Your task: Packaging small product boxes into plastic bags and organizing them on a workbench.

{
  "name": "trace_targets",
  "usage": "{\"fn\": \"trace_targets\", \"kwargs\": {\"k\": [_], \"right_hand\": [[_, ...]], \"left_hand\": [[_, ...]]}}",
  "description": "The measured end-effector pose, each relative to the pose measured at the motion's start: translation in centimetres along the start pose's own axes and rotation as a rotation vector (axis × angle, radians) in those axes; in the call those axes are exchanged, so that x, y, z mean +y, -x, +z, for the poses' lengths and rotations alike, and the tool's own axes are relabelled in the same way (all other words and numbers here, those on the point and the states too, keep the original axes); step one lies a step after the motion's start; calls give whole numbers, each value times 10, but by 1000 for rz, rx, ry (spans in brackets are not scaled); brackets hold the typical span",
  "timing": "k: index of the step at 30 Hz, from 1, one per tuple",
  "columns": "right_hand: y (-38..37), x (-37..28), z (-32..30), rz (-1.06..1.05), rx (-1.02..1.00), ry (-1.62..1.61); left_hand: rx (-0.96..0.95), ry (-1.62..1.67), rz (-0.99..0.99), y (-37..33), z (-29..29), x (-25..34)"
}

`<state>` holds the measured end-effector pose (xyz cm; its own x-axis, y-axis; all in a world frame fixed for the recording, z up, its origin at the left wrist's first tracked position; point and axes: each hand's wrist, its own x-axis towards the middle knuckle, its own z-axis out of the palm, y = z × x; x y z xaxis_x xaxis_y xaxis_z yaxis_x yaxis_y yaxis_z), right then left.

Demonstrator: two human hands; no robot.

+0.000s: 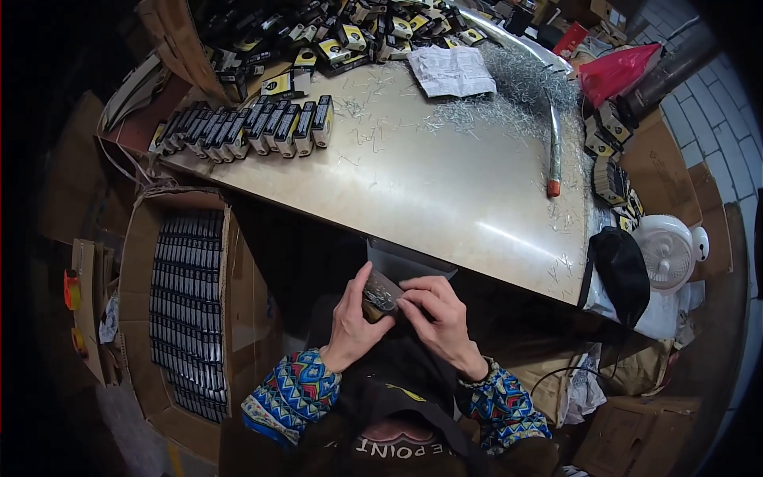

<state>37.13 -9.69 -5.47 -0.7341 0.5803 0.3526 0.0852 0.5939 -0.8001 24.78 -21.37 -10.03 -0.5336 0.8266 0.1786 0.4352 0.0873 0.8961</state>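
Note:
Close in front of my chest, below the table edge, both hands hold one small dark box (380, 295) filled with thin metal pins. My left hand (352, 322) grips its left side with the thumb raised along it. My right hand (439, 313) covers its right side, fingers curled over the top. A grey metal table (413, 183) spreads beyond my hands. A row of small black boxes (246, 127) stands at its far left. A loose heap of silver pins (509, 99) lies at the far right.
A cardboard carton (187, 302) packed with rows of black boxes stands on the floor at my left. Many yellow-and-black boxes (342, 36) pile up at the table's far edge, with a crumpled paper (451, 70). A white fan (668, 250) and a black bag (624, 266) sit right.

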Motion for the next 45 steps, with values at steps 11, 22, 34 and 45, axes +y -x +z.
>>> {"fn": "trace_targets", "kwargs": {"k": [11, 22, 34, 45], "right_hand": [[-11, 6, -7, -64, -90, -90], [-17, 18, -25, 213, -35, 158], [-9, 14, -22, -140, -21, 120], [1, 7, 4, 82, 99, -41]], "left_hand": [[-24, 111, -94, -6, 4, 11], [-72, -99, 200, -22, 3, 21], [-18, -49, 100, -24, 2, 17], [54, -117, 169, -26, 11, 18]]}}
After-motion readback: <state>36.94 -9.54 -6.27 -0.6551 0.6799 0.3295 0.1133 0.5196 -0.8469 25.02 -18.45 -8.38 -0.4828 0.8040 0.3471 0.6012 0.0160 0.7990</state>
